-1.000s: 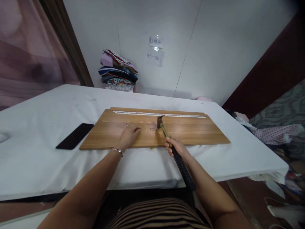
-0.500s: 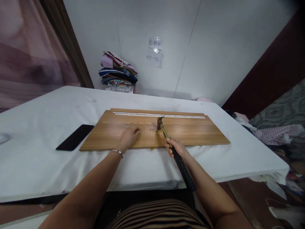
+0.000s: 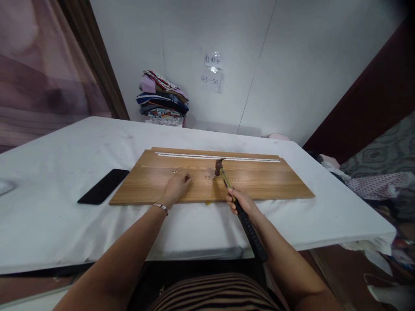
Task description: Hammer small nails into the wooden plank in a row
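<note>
My right hand (image 3: 240, 201) is wrapped round the handle of a claw hammer (image 3: 244, 218), with a yellow neck and black grip. Its rusty head is just above the wooden board (image 3: 269, 185), beside a short row of nails (image 3: 209, 177). My left hand (image 3: 177, 185), a bracelet on its wrist, rests on the board left of that row. Its fingers are curled together; whatever they may hold is too small to make out. Close behind this hand lie some loose nails (image 3: 174, 172).
Two white strips (image 3: 207, 156) run along the board's far edge. A black tablet-like slab (image 3: 103, 186) lies left of the board on the white-covered table (image 3: 58, 172). Folded clothes (image 3: 162, 101) are stacked against the wall, near paper notes (image 3: 212, 80).
The whole view has shifted slightly. The hammer and both hands hold nearly the same places over the board.
</note>
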The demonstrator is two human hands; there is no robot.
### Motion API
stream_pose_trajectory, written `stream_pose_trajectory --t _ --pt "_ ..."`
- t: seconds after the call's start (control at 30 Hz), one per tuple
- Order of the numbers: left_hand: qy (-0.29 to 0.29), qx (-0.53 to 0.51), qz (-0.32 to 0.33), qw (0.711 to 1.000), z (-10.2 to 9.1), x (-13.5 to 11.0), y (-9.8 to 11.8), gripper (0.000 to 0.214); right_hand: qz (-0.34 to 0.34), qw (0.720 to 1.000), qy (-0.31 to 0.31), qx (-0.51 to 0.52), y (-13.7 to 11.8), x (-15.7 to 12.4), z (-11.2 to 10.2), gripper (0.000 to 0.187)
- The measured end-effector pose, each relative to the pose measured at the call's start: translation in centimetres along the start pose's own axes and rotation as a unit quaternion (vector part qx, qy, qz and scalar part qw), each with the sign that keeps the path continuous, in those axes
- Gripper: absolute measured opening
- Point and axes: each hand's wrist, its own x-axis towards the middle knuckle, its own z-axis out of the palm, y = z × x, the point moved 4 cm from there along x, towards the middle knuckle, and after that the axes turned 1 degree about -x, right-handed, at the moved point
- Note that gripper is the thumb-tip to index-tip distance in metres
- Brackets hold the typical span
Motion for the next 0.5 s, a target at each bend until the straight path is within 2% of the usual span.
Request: stream_pose_trajectory --t 0.5 --pt "-0.012 -0.012 -0.003 1.000 -0.13 -0.18 0.15 0.019 0.006 1.000 0.010 -0.006 0.14 0.01 -0.20 0.040"
